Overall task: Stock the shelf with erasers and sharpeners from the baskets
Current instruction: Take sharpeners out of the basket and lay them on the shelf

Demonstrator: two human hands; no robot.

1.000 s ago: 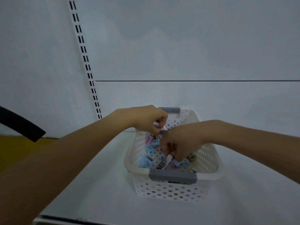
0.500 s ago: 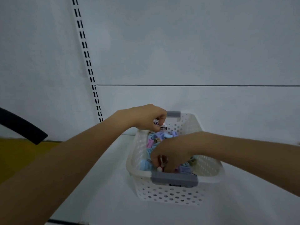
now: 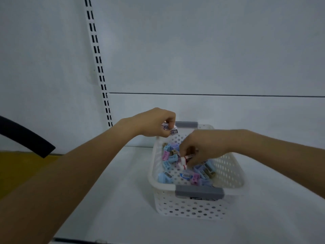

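Several erasers (image 3: 173,131) half-hidden in hands (image 3: 154,123)

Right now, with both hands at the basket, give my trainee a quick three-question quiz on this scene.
1. True or false: the left hand holds white labelled erasers.
2. Where does the right hand pinch a red-striped eraser? A inside the white basket, B on the floor, C in a drawer.
3. Fill in: the basket's near handle is ___.
Key: 1 true; 2 A; 3 grey.
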